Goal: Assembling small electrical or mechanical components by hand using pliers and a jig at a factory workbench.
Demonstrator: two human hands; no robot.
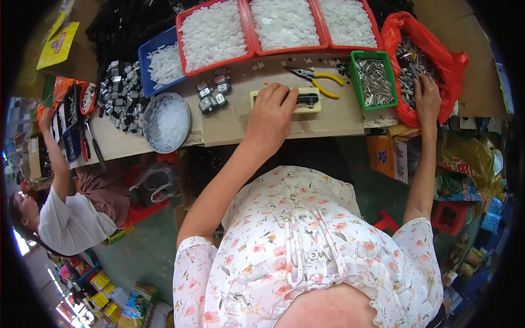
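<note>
My left hand (273, 115) lies over the left half of a long cream block (308, 108) on the table, its fingers bent and closed on it. A black oblong part (307, 99) sits in the block's top, beside my fingertips. What lies under the fingers is hidden. At the far right my right hand (428, 101) reaches into an open red plastic bag (454, 65) filled with small grey parts (407, 90). Its fingers are closed around a slender dark grey part (414, 71), whose exact kind I cannot make out.
Yellow-handled pliers (326, 82) lie behind the block. A green bin (375, 82) holds metal pins. Red trays (251, 33) with white plastic pieces line the back. Left are a metal bowl (146, 128), a blue tray (146, 71) and loose metal-and-black parts (120, 90). Another person (76, 213) works at left.
</note>
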